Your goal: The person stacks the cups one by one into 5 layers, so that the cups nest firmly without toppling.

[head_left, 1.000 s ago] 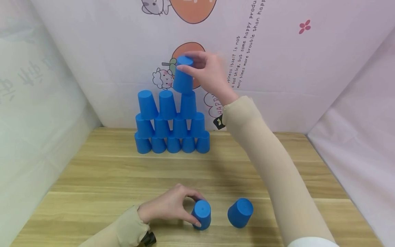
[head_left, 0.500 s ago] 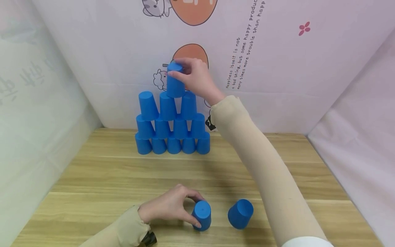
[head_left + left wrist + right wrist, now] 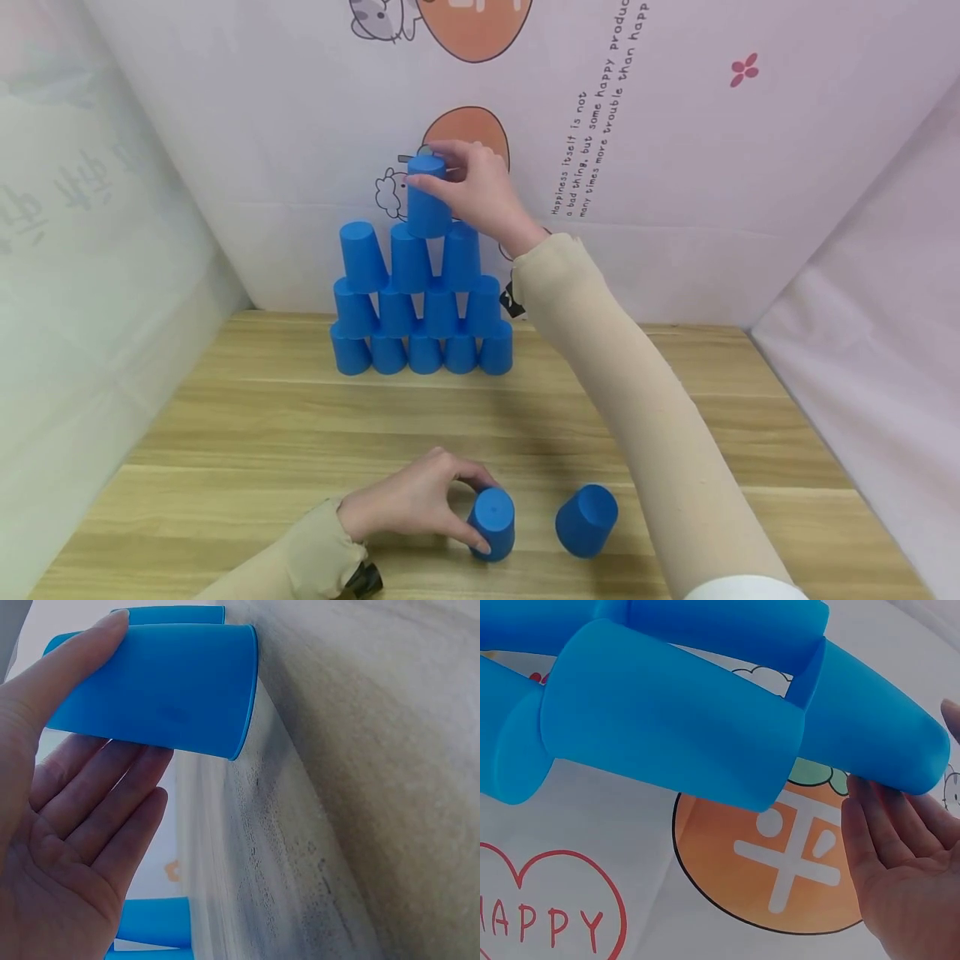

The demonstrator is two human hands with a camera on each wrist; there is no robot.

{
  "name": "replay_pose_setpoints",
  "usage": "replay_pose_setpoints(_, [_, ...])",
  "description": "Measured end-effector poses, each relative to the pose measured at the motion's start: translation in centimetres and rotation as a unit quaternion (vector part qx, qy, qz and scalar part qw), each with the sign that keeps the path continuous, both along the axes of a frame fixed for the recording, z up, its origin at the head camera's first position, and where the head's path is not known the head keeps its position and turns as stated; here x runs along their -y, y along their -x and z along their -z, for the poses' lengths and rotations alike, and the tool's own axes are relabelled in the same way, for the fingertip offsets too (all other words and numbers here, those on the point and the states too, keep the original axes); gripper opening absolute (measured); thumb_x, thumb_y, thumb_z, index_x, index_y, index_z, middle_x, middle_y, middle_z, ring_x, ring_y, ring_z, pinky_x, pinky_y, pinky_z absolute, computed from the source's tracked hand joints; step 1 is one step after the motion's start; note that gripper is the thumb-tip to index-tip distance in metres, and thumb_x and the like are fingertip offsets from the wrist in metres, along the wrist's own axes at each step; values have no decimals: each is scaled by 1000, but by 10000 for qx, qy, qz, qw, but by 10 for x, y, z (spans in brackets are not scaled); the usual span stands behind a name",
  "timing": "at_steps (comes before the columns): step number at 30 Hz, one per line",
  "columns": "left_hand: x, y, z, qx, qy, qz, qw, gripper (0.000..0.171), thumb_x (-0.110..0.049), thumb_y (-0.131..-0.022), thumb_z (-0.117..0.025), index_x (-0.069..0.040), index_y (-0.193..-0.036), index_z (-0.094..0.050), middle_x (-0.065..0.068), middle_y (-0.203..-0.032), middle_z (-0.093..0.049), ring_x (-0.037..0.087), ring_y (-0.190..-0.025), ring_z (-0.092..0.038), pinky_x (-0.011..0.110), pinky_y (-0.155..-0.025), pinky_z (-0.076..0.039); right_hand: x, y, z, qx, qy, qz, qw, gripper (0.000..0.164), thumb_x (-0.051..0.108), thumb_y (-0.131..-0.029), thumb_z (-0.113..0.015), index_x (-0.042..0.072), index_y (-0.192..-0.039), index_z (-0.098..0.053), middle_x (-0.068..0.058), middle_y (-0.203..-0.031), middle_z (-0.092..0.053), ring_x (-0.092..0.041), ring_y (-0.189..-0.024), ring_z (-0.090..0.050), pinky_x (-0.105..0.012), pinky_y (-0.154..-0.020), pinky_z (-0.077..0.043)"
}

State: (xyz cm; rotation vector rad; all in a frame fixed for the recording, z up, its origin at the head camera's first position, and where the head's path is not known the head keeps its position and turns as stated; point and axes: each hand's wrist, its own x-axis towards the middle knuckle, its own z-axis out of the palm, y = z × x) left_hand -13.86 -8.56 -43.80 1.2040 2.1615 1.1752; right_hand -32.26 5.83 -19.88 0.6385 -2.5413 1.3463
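Note:
At the back stands a pyramid of upside-down blue cups (image 3: pixel 410 265). My right hand (image 3: pixel 483 192) holds a blue cup (image 3: pixel 429 208) by its narrow top, thumb in front and fingers behind. That cup's rim sits over the middle and right cups of the third row; in the right wrist view the cup (image 3: pixel 877 724) touches the cups below. Near the front, my left hand (image 3: pixel 408 502) grips another upside-down cup (image 3: pixel 495 518) standing on the table. The left wrist view shows the thumb along one side of this cup (image 3: pixel 165 690) and fingers against the other.
A single upside-down blue cup (image 3: pixel 587 522) stands to the right of the left hand's cup, near the right forearm. The wooden table (image 3: pixel 300 425) meets a printed white backdrop (image 3: pixel 660 275) just behind the pyramid. White cloth (image 3: pixel 112 292) hangs at both sides.
My right hand has brought its cup left and slightly down, from over the third row's right cup onto the middle and right ones. My left hand keeps its place on its cup.

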Motion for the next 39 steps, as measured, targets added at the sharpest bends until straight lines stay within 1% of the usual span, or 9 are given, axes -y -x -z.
replay_pose_setpoints(4, [0,0,1,-34,1,-4,10000,49,-42,-81,-87,-22,-123,-71,-20,-113,-69,-1,-104,-63,33,-99,-48,-7,-3,-1,12,181,-9,9998,71,47,-88,-78,22,-149,-53,4,-141,-59,-12,-117,-61,-31,-88,-57])
replay_pose_setpoints(8, [0,0,2,-43,-36,-4,10000,48,-41,-81,-87,-22,-122,-72,-20,-113,-69,-1,-104,-63,32,-99,-48,-18,-8,-5,-62,362,-99,9993,70,44,-88,-79,20,-148,-54,3,-141,-59,-13,-120,-59,-31,-96,-53])
replay_pose_setpoints(12, [0,0,1,-29,-107,22,9999,47,-38,-81,-88,-21,-121,-72,-19,-113,-69,-1,-104,-64,30,-97,-50,-33,-18,-9,-190,319,-181,9991,69,43,-89,-79,18,-149,-53,3,-142,-59,-13,-124,-58,-31,-100,-50])
replay_pose_setpoints(15, [-1,-1,0,-45,-101,29,9999,47,-37,-81,-88,-20,-121,-72,-19,-113,-69,-1,-104,-64,31,-97,-51,-46,-29,-11,-317,197,-90,9993,68,42,-90,-79,19,-149,-53,4,-142,-59,-12,-125,-58,-30,-101,-50])
replay_pose_setpoints(18, [0,0,0,-29,-92,22,10000,47,-38,-81,-88,-21,-121,-72,-19,-113,-69,-1,-104,-64,32,-97,-51,-62,-39,-9,-486,57,39,9988,66,41,-90,-79,21,-148,-55,5,-141,-60,-9,-125,-58,-31,-103,-48])
replay_pose_setpoints(22, [0,-1,0,10,-80,-2,10000,47,-38,-81,-88,-22,-121,-72,-19,-113,-69,0,-105,-64,32,-97,-51,-83,-51,0,-612,-129,97,9980,65,41,-90,-79,21,-147,-56,5,-140,-61,-9,-126,-56,-34,-106,-46])
replay_pose_setpoints(29, [0,0,0,26,-34,-38,10000,47,-40,-80,-88,-23,-121,-72,-20,-113,-69,0,-105,-63,33,-98,-50,-123,-72,21,-604,-307,64,9977,65,40,-89,-81,21,-146,-57,3,-141,-61,-13,-130,-54,-38,-110,-42])
replay_pose_setpoints(33, [0,0,-1,62,-33,-28,10000,47,-39,-81,-88,-24,-122,-72,-20,-113,-69,0,-106,-63,34,-99,-49,-145,-88,36,-691,-333,132,9970,64,33,-88,-83,21,-145,-57,3,-140,-61,-15,-131,-53,-40,-112,-40])
replay_pose_setpoints(39, [0,0,1,61,-133,79,9999,45,-37,-81,-88,-21,-121,-72,-19,-113,-69,0,-105,-64,31,-97,-51,-173,-113,64,-905,-558,144,9942,63,23,-85,-86,14,-142,-61,0,-138,-62,-21,-130,-54,-46,-110,-42])
